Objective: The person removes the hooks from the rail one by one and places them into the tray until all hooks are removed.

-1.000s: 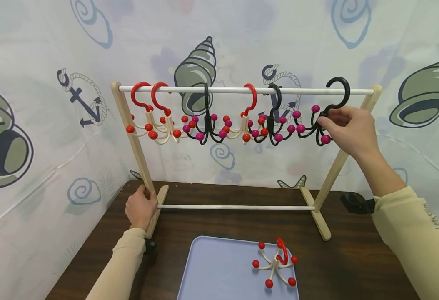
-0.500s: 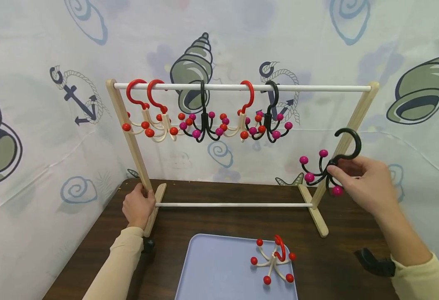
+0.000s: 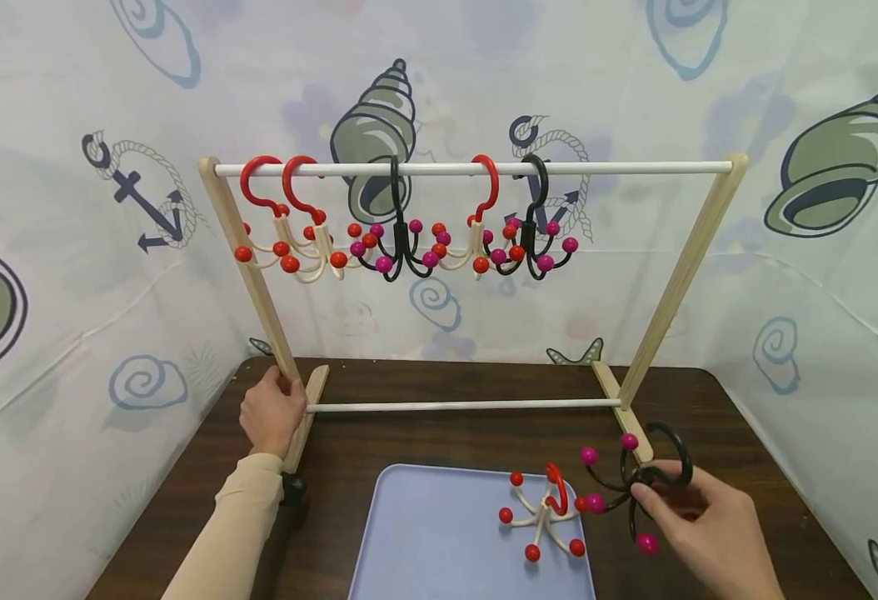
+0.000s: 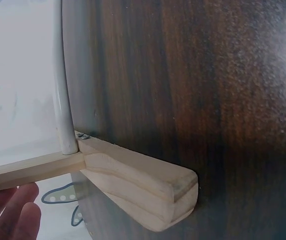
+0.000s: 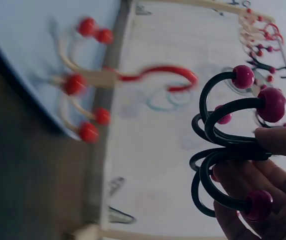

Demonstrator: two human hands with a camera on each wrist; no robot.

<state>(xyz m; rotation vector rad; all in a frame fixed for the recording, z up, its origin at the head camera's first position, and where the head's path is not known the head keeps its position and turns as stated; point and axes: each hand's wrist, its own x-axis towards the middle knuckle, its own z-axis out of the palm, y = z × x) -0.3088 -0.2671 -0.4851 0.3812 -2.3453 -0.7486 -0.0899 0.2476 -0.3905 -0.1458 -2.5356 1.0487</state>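
My left hand (image 3: 270,414) grips the lower part of the left wooden post (image 3: 247,267) of a hanging rack. In the left wrist view its fingertips (image 4: 20,215) curl beside that post. My right hand (image 3: 709,525) pinches a black multi-arm hook hanger (image 3: 683,457) with magenta ball tips by its neck, low over the table to the right of the tray. One magenta ball overlaps a red ball in the head view; whether they touch I cannot tell. On the blue tray (image 3: 424,533) lies a cream hanger (image 3: 545,506) with red balls and a red hook.
From the rack's white upper rod (image 3: 634,168) hang several similar hangers, cream with red hooks (image 3: 493,185) and black ones (image 3: 541,187). A lower rod (image 3: 469,406) joins the feet. Behind stands a shell-patterned cloth (image 3: 454,108). The rack and tray stand on a dark wood table (image 3: 379,383).
My right hand has carried the black hanger from just below the right end of the upper rod down to beside the tray. The left hand keeps its hold on the post.
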